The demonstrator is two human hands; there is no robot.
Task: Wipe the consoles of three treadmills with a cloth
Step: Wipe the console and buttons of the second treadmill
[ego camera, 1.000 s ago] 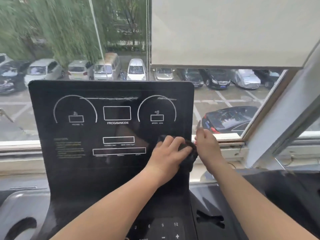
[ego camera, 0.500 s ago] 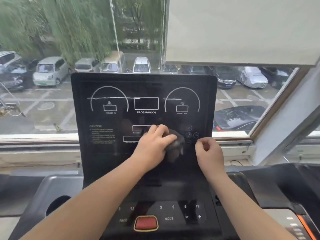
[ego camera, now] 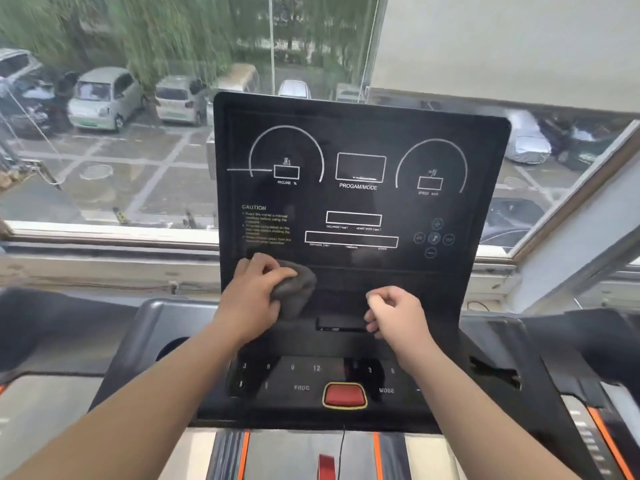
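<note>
Left hand (ego camera: pixel 254 292) curled over a crumpled dark grey cloth (ego camera: pixel 294 287), gripping it and pressing it flat against the lower left of the tall glossy black treadmill console panel (ego camera: pixel 360 161), just below the yellow CAUTION text (ego camera: pixel 254 207). Right hand (ego camera: pixel 396 315) loosely fisted, fingers folded in, holding nothing, hovering in front of the console's lower right, well apart from the cloth. Small dark slot (ego camera: pixel 341 323) low on the console, between the two hands and just beside the right one. Below the console, a black button strip with a red, yellow-rimmed stop button (ego camera: pixel 344 394) at its centre. Behind the console, a wide window (ego camera: pixel 121 150) over parked cars; above its right, a pale roller blind (ego camera: pixel 502 46).
</note>
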